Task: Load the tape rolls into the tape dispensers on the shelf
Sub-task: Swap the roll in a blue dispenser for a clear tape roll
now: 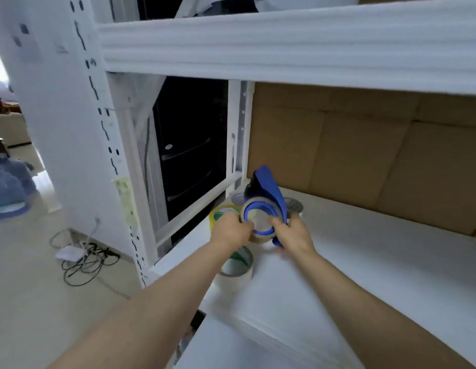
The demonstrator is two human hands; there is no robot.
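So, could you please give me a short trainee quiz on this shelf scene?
1. True or false: the blue tape dispenser lies untouched on the white shelf.
2. What does the left hand grip? A: the tape roll mounted in the dispenser; B: a pair of scissors; C: nothing.
3. What material lines the back of the shelf?
Key: 1 false, the left hand and right hand hold it up; 2 A; 3 cardboard.
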